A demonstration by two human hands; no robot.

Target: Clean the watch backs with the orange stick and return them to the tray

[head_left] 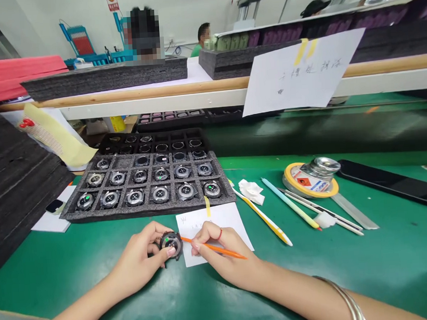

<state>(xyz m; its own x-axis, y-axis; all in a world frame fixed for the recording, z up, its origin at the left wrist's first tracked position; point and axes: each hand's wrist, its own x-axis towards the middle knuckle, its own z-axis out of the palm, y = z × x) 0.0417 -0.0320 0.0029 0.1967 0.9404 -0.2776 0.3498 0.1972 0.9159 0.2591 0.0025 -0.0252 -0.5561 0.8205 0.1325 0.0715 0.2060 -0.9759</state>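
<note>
My left hand grips a round black watch case by its edge, with the back turned up and a small green mark on it. Between the fingers of my right hand is a thin orange stick with a pointed end. Its far tip meets the right edge of the watch case. Under the right fingers lies a white paper sheet with handwriting. Just behind, a grey foam tray holds several similar watch cases in its compartments.
On the green table, right of the tray, lie a toothbrush, a crumpled tissue, a pen, a yellow tape roll and a black phone. Black foam stacks rise at left. A shelf edge crosses behind.
</note>
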